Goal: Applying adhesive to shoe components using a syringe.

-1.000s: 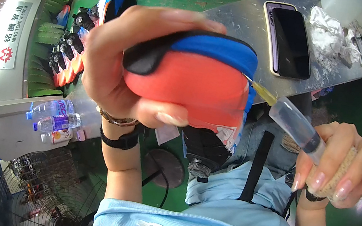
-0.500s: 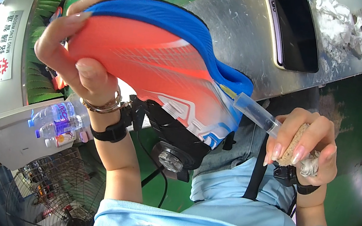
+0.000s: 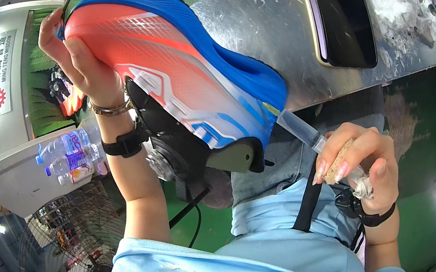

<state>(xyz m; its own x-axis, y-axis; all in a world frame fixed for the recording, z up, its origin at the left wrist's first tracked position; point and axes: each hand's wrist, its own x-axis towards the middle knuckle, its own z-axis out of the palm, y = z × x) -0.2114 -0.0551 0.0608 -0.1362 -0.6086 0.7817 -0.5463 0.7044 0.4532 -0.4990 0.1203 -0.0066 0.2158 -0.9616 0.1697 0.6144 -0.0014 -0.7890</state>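
A shoe (image 3: 156,55) with a red and white side, a blue sole and a black collar is held tilted in front of me. My left hand (image 3: 85,63) grips its red toe end, the thumb against the side and some fingers hidden behind. In my right hand (image 3: 375,155) is a clear syringe (image 3: 302,130) with a yellow tip. That tip is at the heel end of the side, close to the blue sole's edge; whether it touches I cannot tell. The right fingers also hold a tan crumbly-looking block (image 3: 339,162) and a crumpled white tissue (image 3: 362,183).
A metal table (image 3: 251,13) bears a dark-screened phone (image 3: 343,24) and crumpled white tissue (image 3: 404,20) behind my hands. Plastic bottles (image 3: 69,150) stand at the left on a white surface, above a wire-caged fan (image 3: 72,233). Black straps circle both wrists.
The shoe has moved left and turned, showing more of its olive heel flap. My left fingers have shifted lower around the toe. The syringe has followed slightly left, its tip still by the heel.
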